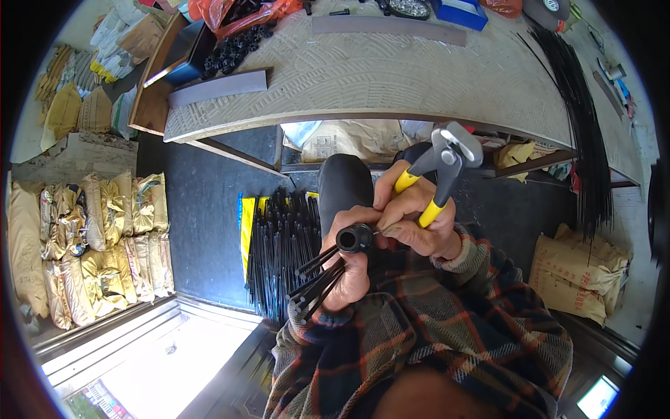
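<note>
Setting: workshop floor of dark matting [202, 230] fills the centre left of the frame, with a pale woven-textured workbench [391, 70] curving across the top and rows of stuffed tan sacks [91, 244] at the left edge.
Left hand: left hand [349, 269], just below centre, is closed in a fist round a bundle of thin black rods [317, 279] that fan out toward the lower left; its fingertips also pinch a small black ring-shaped cap [354, 238] at the top of the bundle.
Right hand: right hand [419, 220], right of centre and touching the left, is wrapped tight round the yellow grips of end-cutting pincers [447, 164], steel head pointing up and away from the cap.
Jaws of the pincers: they look nearly shut (hard to be sure at this angle).
Risks: the rods look smooth and springy, so a loosened fist could let them slide out of line or spill; the pincer head is hard metal near fingers, and a slip could nip skin or crush the small cap.
Materials: glossy black plastic or coated wire for the rods, more of them standing in a yellow-edged box [279, 251] left of the hands and lying in a long sheaf [583, 126] at upper right; flat grey strips [216, 87] rest on the bench.
</note>
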`<state>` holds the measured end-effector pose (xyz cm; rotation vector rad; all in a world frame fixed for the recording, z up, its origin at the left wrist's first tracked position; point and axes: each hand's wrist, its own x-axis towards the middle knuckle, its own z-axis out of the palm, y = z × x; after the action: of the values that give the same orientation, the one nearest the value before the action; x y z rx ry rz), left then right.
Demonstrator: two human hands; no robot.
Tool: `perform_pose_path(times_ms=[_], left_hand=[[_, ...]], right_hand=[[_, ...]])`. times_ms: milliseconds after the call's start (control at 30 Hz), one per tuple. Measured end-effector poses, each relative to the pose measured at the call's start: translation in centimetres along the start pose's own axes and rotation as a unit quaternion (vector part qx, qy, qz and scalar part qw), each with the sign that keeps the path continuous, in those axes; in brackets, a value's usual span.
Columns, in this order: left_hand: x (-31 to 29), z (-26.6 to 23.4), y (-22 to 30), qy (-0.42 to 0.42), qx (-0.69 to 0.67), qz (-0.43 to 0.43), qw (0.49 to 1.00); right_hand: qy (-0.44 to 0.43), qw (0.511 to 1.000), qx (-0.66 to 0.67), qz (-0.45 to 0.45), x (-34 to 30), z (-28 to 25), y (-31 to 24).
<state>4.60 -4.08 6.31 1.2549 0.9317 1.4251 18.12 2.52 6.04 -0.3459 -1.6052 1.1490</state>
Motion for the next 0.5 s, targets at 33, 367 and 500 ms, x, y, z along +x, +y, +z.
perform_pose_path(times_ms=[33,367,500], left_hand=[[0.0,0.0,-0.1,0.003,-0.001,0.003,1.000],[0.2,0.5,0.6,0.080,0.135,-0.029,0.987],[0.5,-0.5,-0.9,0.104,0.080,-0.051,0.990]], right_hand=[[-0.003,1.000,0.026,0.008,0.0,-0.1,0.1],[-0.012,0.998,-0.050,-0.028,0.7,0.8,0.0],[0.039,0.994,-0.104,-0.001,0.2,1.0,0.5]])
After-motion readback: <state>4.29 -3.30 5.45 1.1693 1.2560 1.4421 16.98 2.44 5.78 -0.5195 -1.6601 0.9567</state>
